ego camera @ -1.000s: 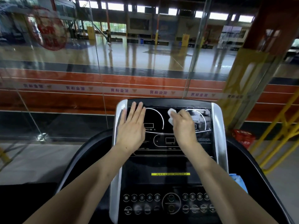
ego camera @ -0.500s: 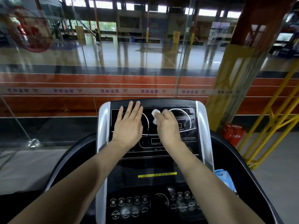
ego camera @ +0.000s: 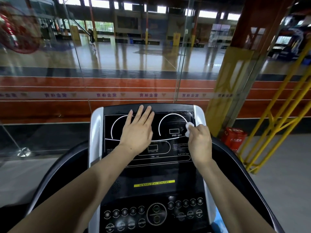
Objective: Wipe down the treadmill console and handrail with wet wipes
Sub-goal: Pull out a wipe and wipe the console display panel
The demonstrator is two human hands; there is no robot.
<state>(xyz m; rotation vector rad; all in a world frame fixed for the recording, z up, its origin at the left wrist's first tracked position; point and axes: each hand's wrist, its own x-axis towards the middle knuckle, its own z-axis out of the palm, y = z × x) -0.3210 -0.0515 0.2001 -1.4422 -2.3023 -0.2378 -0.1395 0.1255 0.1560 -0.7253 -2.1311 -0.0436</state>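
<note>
Right hand [ego camera: 199, 142]: closed around a white wet wipe [ego camera: 188, 128], fingers curled and pinching the wad; only the wipe's upper-left portion protrudes past the fingertips.
Wet wipe: pressed against the treadmill console [ego camera: 149, 165], at the right edge of the black display panel, touching the right end of the speed dial arc [ego camera: 168, 118].
Speed window [ego camera: 174, 131]: small rectangle labelled SPEED km/h, just left of the wipe.
Silver side trim [ego camera: 200, 115]: just right of and above the gripping hand.
Left hand [ego camera: 137, 132]: flat, palm down on the display, fingers extended and lightly spread; holds nothing. Fingertips reach the console's top edge; well left of the wipe, with the speed dial arc between the two hands.
Incline dial arc [ego camera: 116, 125]: left of the flat hand, partly covered by it.
Yellow label [ego camera: 154, 183]: reads ALWAYS STAY HEALTHY; below both hands, between the forearms.
Button panel [ego camera: 151, 214]: round keys and a central oval control, nearest the camera, well below the grip.
Handrail [ego camera: 55, 167]: black curved bar on each side of the console, outside both forearms; neither hand touches it.
Blue object [ego camera: 218, 222]: partly visible at the console's lower right edge; identity cannot be determined.
Red container [ego camera: 234, 137]: on the floor beyond the right rail, right of the gripping hand.
Glass partition [ego camera: 117, 73]: directly behind the console.
</note>
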